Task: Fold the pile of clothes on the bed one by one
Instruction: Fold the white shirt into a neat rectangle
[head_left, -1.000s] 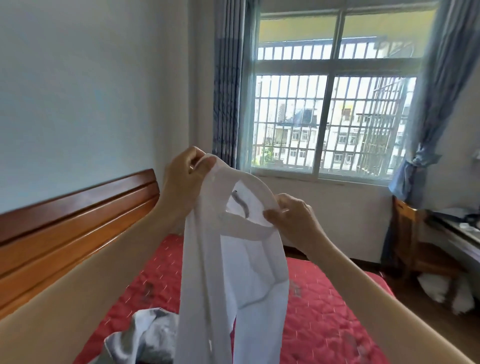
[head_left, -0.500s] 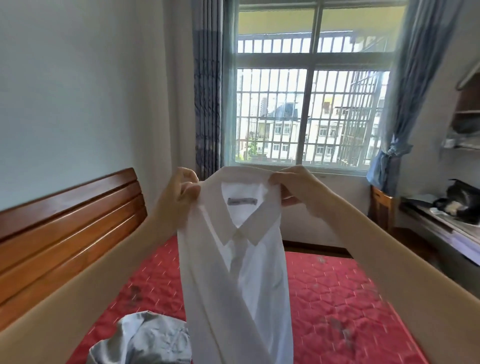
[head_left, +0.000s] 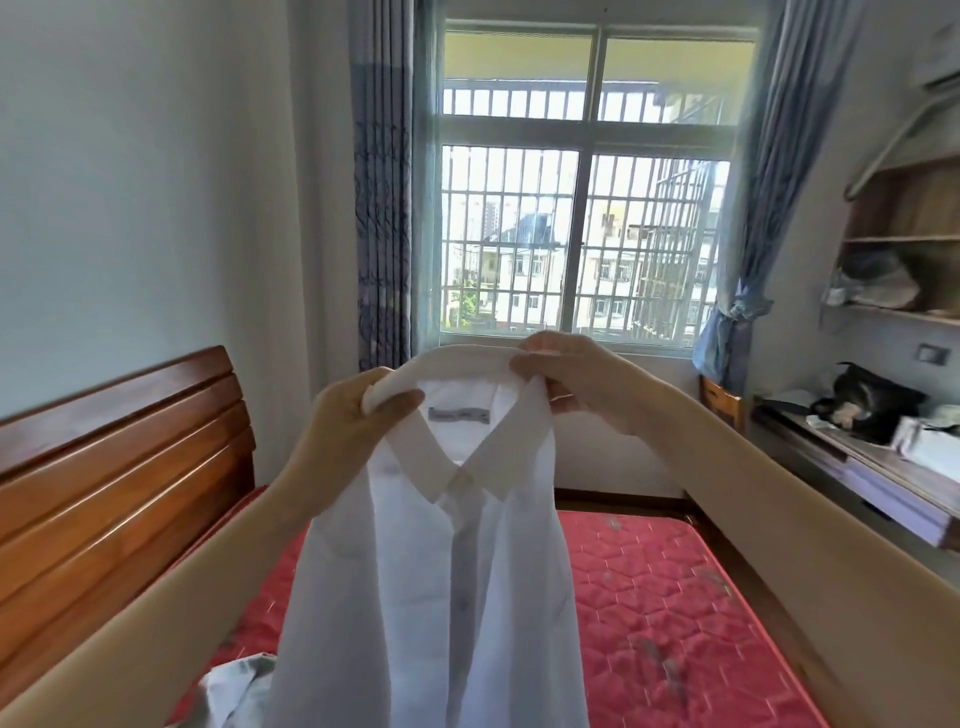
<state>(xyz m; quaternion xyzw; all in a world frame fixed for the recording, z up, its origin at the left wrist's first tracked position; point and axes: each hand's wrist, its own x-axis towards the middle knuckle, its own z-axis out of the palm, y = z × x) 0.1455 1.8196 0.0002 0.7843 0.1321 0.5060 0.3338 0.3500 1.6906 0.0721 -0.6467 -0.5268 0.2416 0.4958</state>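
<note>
A white shirt (head_left: 431, 571) hangs above the bed (head_left: 649, 597), its front facing the camera. The left hand (head_left: 348, 421) pinches the collar's left end and the right hand (head_left: 566, 379) pinches its right end. Both grips are small, so the shirt could slip free or hang crooked when lowered. It could also land on the grey garment (head_left: 234, 691) below, probably the remaining pile, and get tangled in it.

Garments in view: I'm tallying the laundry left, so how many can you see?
2. A white collared button-up shirt held up by left hand and right hand; a crumpled grey garment on the red quilted mattress. More may lie hidden.
</note>
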